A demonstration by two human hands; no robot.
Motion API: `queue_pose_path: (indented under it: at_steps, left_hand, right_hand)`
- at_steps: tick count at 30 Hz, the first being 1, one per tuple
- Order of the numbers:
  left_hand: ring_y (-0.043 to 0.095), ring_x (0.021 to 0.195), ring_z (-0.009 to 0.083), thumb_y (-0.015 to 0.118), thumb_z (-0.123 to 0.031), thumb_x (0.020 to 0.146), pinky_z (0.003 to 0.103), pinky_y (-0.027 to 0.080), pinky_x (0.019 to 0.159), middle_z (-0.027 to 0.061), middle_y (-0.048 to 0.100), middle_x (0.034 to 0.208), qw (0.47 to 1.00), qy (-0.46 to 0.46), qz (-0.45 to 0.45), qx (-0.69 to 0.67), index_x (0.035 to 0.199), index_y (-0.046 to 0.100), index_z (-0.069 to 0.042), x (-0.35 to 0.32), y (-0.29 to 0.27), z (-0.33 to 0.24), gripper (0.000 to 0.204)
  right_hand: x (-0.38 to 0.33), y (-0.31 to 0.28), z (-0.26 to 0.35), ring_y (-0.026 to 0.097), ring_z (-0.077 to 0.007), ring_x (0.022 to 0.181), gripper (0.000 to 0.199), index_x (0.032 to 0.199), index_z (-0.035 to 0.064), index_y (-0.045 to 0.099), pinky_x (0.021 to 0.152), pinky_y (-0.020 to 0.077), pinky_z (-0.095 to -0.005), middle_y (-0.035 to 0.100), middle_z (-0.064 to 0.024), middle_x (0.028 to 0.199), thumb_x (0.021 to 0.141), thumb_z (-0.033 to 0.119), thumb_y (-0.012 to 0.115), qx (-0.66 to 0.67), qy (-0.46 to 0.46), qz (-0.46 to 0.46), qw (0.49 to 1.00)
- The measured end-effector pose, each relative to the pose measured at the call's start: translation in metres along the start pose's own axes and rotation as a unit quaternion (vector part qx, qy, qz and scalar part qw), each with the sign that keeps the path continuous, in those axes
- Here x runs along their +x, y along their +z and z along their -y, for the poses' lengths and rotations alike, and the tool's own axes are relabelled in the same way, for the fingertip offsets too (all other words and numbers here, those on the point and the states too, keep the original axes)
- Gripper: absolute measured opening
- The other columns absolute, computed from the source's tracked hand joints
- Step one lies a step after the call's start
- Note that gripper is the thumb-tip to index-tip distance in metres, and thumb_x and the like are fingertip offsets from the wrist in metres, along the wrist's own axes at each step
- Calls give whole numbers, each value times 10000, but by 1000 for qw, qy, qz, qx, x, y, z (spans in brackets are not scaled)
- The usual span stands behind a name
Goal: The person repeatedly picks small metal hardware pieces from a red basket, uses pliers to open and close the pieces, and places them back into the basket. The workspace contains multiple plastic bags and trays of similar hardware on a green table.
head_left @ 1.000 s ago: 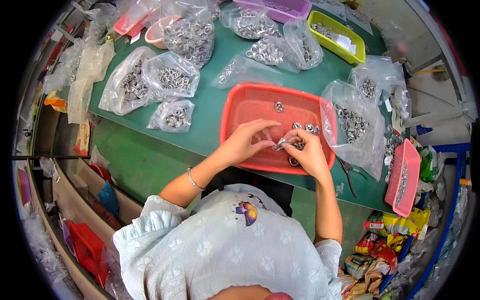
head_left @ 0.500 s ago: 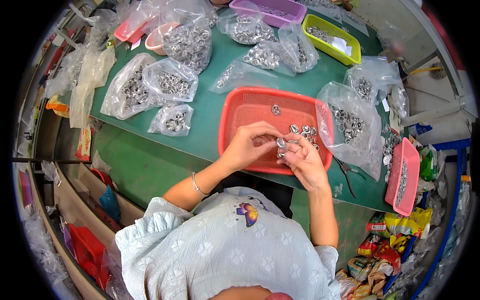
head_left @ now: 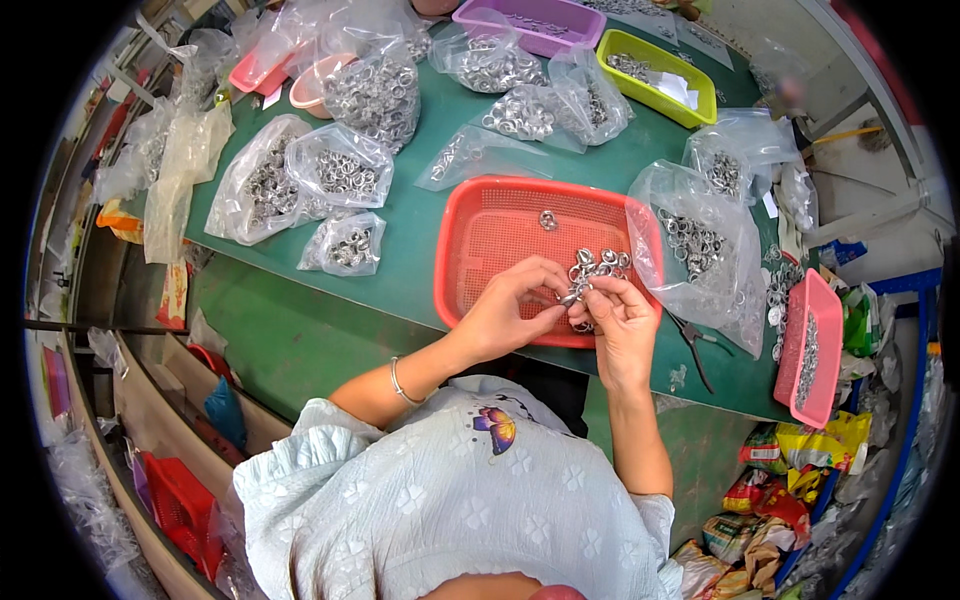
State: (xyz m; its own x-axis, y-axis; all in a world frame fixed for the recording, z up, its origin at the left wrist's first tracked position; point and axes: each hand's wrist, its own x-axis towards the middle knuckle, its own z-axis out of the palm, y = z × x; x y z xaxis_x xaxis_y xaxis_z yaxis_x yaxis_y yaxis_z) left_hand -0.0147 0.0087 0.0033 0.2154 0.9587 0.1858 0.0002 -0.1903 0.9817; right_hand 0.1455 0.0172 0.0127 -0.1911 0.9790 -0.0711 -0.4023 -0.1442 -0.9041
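My left hand (head_left: 518, 308) and my right hand (head_left: 624, 325) meet over the near right part of a red plastic basket (head_left: 480, 225). Between their fingertips is a small shiny silver ring (head_left: 572, 297), pinched by my left thumb and forefinger. My right fingers are closed at its other side; just what lies in them is partly hidden. Right behind my fingers lies a loose heap of silver rings (head_left: 600, 262). One small silver cluster (head_left: 548, 220) sits apart, farther back in the basket.
Clear bags of rings stand left (head_left: 345, 172) and right (head_left: 695, 245) of the basket on the green table (head_left: 400, 285). Pliers (head_left: 692, 352) lie near the front edge, beside a pink basket (head_left: 808, 350). Purple (head_left: 530, 25) and lime-green (head_left: 657, 80) baskets are behind.
Both hands have lowered slightly toward the heap of rings, my right hand turning more upright. More of the heap shows behind the fingers. The view has shifted a little.
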Motion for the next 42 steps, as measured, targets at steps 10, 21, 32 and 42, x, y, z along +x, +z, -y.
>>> queue_pose_path:
  at_steps: [10, 21, 32, 42]
  left_hand:
    - [568, 913, 181, 638, 48, 731, 296, 471, 768, 107, 580, 987, 999, 11, 24, 38, 1031, 574, 22, 3, 11, -4, 308]
    - [610, 816, 148, 600, 69, 768, 260, 494, 745, 96, 629, 886, 997, -29, -69, -16, 981, 603, 60, 4, 19, 7, 214]
    - [591, 863, 108, 570, 62, 808, 221, 491, 782, 66, 611, 930, 985, -72, -66, -141, 1070, 553, 57, 2, 21, 9, 262]
    - [565, 924, 109, 564, 71, 806, 238, 475, 823, 65, 586, 994, 986, -49, -59, -145, 1075, 536, 49, -3, 17, 2, 271]
  right_hand:
    - [-2, -9, -1, 543, -83, 563, 96, 881, -32, 592, 496, 441, -193, 610, -63, 697, 803, 14, 624, -16, 11, -10, 1000]
    - [-22, -53, 16, 516, -94, 616, 157, 940, -27, 586, 531, 430, -236, 559, -48, 752, 792, 17, 611, -366, -140, -25, 920]
    - [-38, -194, 4, 402, -311, 1106, 405, 1120, 7, 510, 960, 272, -472, 476, -126, 1139, 762, 149, 636, -787, -119, -150, 587]
    - [-60, -174, 15, 479, -337, 957, 319, 1141, -21, 432, 932, 314, -436, 484, -189, 1039, 841, 74, 484, -699, -245, -83, 667]
